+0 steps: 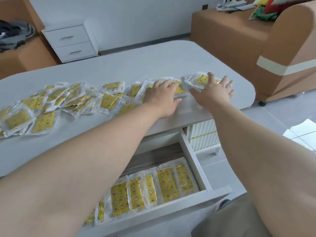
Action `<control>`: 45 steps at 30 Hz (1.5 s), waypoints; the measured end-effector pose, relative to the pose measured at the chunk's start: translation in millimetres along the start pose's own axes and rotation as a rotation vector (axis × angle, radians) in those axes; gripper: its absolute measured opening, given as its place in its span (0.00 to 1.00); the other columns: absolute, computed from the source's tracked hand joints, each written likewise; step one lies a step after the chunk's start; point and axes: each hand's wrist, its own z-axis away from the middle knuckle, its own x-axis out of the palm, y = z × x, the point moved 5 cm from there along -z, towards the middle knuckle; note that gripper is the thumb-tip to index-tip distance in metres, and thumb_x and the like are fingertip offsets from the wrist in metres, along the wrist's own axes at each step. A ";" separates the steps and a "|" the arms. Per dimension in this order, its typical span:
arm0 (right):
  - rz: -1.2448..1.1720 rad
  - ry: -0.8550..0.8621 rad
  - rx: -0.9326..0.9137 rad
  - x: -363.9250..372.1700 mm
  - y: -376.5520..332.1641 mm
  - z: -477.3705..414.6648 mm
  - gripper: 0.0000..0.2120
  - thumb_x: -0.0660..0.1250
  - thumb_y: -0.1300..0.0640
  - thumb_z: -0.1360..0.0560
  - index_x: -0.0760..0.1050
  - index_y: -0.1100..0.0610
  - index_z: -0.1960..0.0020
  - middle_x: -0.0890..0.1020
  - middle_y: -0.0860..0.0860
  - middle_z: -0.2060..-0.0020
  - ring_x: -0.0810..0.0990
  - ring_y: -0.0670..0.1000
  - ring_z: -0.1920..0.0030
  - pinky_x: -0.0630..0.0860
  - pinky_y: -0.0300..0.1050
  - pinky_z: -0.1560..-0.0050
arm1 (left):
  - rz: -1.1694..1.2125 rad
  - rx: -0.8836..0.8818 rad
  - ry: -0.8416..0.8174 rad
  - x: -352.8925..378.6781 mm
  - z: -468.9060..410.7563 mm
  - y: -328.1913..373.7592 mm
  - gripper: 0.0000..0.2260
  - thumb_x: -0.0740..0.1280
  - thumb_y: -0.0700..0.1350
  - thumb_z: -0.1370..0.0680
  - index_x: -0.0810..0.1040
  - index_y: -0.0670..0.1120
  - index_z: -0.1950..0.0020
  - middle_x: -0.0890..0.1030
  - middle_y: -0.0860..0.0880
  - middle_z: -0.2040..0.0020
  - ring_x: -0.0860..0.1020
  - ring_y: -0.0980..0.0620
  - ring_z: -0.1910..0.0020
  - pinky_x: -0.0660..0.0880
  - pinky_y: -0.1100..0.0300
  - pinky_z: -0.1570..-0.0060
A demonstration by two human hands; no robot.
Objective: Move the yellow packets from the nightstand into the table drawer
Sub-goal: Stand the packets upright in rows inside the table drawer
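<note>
Several yellow packets [109, 101] in clear wrappers lie scattered in a band across the grey table [119, 69]. My left hand [160, 96] rests on packets near the table's right part, fingers bent over them and thumb along a packet's edge. My right hand [215, 90] lies flat with spread fingers on the rightmost packets [200, 79]. Below the table's front edge the white drawer [191, 151] stands pulled out. A row of yellow packets [165, 183] lies side by side inside it.
A white two-drawer nightstand [71, 43] stands against the far wall. Tan sofa pieces sit at the right [282, 53] and far left [25, 53]. A white ribbed cabinet [203, 132] is under the table's right end. Pale floor tiles [273, 124] lie to the right.
</note>
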 end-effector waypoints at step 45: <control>0.324 -0.288 -0.425 69.0 -154.1 152.5 0.33 0.46 0.36 0.17 0.48 0.51 0.18 0.45 0.61 0.19 0.37 0.68 0.21 0.36 0.74 0.27 | 0.036 -0.504 0.053 -45.1 188.8 -145.8 0.15 0.62 0.44 0.19 0.75 0.49 0.33 0.74 0.49 0.33 0.73 0.45 0.37 0.73 0.50 0.42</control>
